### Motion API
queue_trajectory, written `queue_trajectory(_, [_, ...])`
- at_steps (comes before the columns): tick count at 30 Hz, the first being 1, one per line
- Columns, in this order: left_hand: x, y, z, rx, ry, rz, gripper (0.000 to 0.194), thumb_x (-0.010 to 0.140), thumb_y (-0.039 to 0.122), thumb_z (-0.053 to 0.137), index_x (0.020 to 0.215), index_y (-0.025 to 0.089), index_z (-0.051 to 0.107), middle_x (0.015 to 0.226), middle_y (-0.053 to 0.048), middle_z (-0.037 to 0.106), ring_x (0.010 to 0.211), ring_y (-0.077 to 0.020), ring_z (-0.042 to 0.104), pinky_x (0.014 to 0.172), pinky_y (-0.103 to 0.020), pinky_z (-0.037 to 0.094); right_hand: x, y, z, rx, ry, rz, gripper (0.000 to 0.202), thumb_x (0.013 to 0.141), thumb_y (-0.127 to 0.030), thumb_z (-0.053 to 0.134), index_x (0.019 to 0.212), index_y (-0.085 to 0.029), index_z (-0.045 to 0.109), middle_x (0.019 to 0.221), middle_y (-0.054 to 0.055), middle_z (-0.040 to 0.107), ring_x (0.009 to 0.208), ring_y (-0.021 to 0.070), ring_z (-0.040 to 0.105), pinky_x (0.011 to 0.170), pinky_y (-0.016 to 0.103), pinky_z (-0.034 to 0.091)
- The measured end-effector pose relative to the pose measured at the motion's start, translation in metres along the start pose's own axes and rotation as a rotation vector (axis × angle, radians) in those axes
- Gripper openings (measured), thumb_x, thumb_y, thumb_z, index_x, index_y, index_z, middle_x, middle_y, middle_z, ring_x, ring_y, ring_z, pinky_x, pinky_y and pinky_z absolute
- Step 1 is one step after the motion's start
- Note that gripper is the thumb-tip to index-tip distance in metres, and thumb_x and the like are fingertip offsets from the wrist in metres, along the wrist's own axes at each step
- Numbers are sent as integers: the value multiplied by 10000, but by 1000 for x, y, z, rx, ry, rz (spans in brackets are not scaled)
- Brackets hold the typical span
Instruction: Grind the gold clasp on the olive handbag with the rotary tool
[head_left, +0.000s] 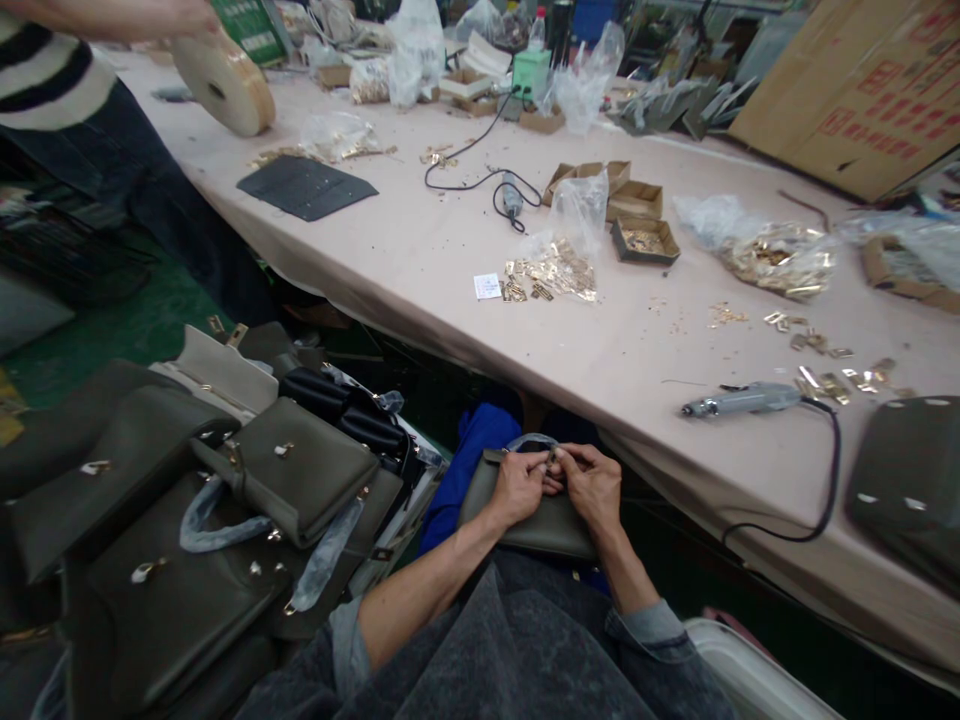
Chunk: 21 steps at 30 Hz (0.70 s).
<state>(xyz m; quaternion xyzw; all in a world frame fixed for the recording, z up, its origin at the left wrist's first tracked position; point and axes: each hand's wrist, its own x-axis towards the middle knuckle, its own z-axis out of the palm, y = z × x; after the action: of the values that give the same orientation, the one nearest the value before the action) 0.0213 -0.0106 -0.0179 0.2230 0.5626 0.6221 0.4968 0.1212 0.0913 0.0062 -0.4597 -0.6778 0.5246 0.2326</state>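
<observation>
We hold an olive-green handbag point(536, 525) on our lap, below the near edge of the counter point(420, 250). Our left hand point(517, 487) and right hand point(592, 487) meet at the bag's top edge, fingertips pinched together on a small fitting point(553, 462) there; what exactly it is we cannot tell. Both hands are closed in a fine grip on that fitting, and the bag's body lies under and just behind our wrists, with its wrapped handle point(534, 441) arching just beyond the fingers.

On the counter, near its near edge to our right, an electric screwdriver point(739, 401) lies with its cord looping over the edge. Further in, a heap of gold-coloured metal fittings point(555, 272) sits beside a clear bag, with small cardboard boxes point(641, 225) just behind.

To our left, off the counter, a pile of matching green handbags point(225, 500) is stacked. At the far left corner of the counter, another person's hand point(184, 15) rests on a large roll of tape point(225, 82).
</observation>
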Motion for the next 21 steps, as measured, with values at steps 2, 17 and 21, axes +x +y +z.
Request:
queue_trajectory(2, [0,-1,0,8,2,9,283,958,295,541,1048,115,739,902,-96,740,742,-207,751,717,-332,660,0,0,1,1,9,3,360,802,-502,747,926,-164,773,890,103,736,760,250,706,711,341,581])
queue_trajectory(17, [2,-2,8,-157,181,-66,309,894,295,682,1113,93,764,924,-146,763,640,-163,730,606,-234,630,-1,-1,-8,2,-31,-123,262,856,-446,726,921,-199,784,936,75,720,798,226,684,714,328,557])
queue_trajectory(21, [1,0,8,-159,170,-81,297,890,256,660,1113,91,765,923,-143,764,642,-165,733,598,-228,629,-3,-5,-5,-31,-36,-184,226,888,-411,699,922,-207,790,936,69,713,805,211,680,711,314,557])
